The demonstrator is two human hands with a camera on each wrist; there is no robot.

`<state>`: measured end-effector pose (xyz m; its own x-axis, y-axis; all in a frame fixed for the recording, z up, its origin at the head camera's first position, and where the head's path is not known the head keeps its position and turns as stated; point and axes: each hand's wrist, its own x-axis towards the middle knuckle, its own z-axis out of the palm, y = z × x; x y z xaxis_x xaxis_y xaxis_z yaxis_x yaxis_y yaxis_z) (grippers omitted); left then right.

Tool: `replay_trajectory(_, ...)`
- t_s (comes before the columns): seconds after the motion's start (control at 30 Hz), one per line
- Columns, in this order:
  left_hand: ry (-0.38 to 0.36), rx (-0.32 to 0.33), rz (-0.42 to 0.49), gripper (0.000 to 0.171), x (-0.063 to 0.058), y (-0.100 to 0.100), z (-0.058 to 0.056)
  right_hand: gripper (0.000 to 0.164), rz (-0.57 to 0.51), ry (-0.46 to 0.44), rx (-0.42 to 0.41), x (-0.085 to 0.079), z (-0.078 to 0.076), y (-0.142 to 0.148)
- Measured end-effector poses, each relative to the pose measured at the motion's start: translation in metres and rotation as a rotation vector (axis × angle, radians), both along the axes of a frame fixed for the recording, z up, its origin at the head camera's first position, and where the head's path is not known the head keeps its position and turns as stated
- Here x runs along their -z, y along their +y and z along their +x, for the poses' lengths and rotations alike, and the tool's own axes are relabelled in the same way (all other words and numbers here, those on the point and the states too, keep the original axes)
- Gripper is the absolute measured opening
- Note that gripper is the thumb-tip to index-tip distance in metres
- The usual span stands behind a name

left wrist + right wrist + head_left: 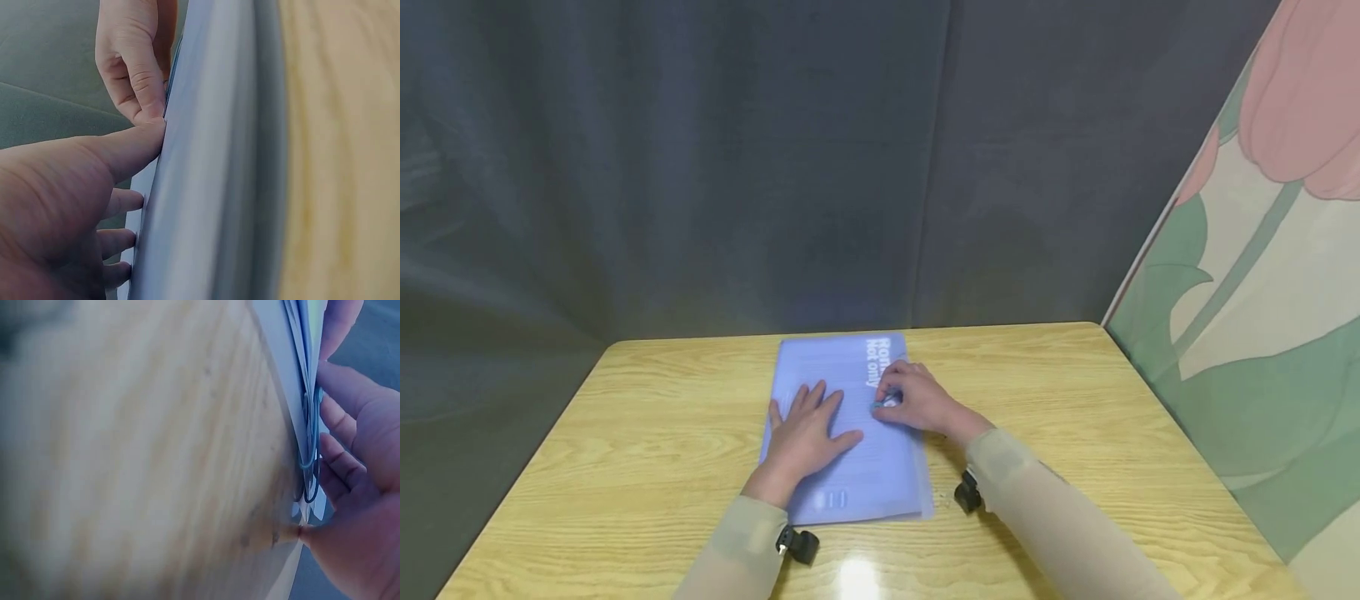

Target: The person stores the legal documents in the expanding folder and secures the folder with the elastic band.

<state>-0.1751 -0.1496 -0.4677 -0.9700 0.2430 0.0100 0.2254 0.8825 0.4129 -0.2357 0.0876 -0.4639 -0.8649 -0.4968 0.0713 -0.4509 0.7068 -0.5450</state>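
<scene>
A translucent blue document folder (pixel 880 475) with white lettering lies on the table, sheets of printed paper showing through its cover. My left hand (pixel 805 437) rests spread on its left half, fingers and thumb pressing the cover. At the folder's right side my right hand (pixel 917 400) is bent, thumb and fingertips pinching a small teal piece (pixel 877 406). In the right wrist view, a thin blue-grey cord (pixel 315 456) loops at the folder's edge, right beside those fingers. The left wrist view has the right fingertips close to my left thumb (pixel 140 147).
The wooden table (pixel 647 450) extends on all sides of the folder. A dark curtain (pixel 760 167) hangs behind the table's far edge, and a flower-patterned cloth (pixel 1247 333) borders it on the right. Small black cameras (pixel 806 547) are strapped to both wrists.
</scene>
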Motion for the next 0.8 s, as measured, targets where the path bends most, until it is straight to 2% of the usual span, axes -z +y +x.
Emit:
replay_trajectory(0.2,0.0,-0.003,-0.002,0.08,-0.001,-0.003,0.003,0.013,-0.049,-0.03,0.011,0.001,0.008,0.007)
replay_trajectory(0.37,-0.002,-0.01,-0.008,0.079,-0.001,-0.003,0.003,0.018,-0.052,-0.039,0.036,0.0,0.011,0.016)
replay_trajectory(0.6,0.004,0.001,-0.023,0.08,0.002,0.001,0.002,0.031,-0.032,0.0,0.022,0.0,0.018,0.022)
replay_trajectory(0.8,0.006,0.0,-0.043,0.077,-0.001,0.006,0.003,0.053,-0.028,0.058,0.041,-0.005,0.031,0.023)
